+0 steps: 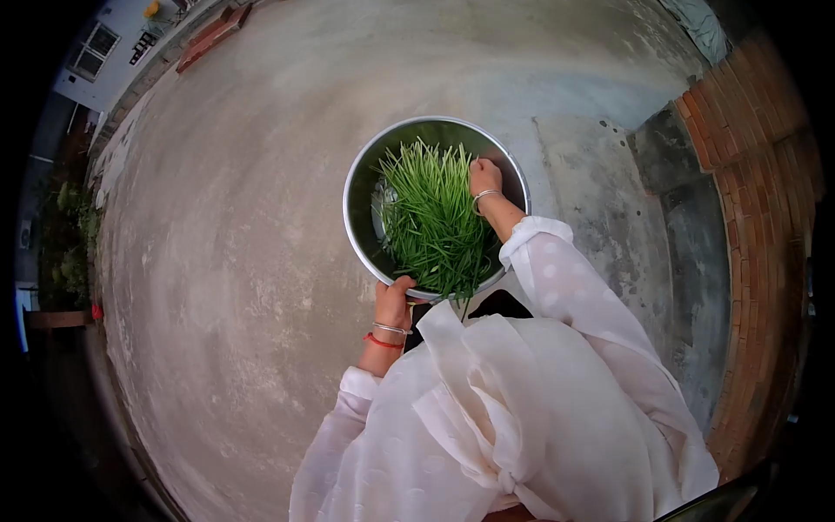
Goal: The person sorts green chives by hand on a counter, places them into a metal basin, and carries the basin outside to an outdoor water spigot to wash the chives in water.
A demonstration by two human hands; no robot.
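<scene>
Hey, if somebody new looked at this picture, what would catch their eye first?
Probably the bright green stalks heaped in the metal bowl, just above the picture's centre. The left grip is on the bowl's near-left rim, and the right grip is against the stalks' right side. Next might come the white blouse filling the bottom middle.

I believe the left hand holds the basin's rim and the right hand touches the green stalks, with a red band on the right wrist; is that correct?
Not quite: the head view shows the red band on the left wrist, not the right. The left hand holds the rim of the metal basin and the right hand touches the green stalks.
</scene>
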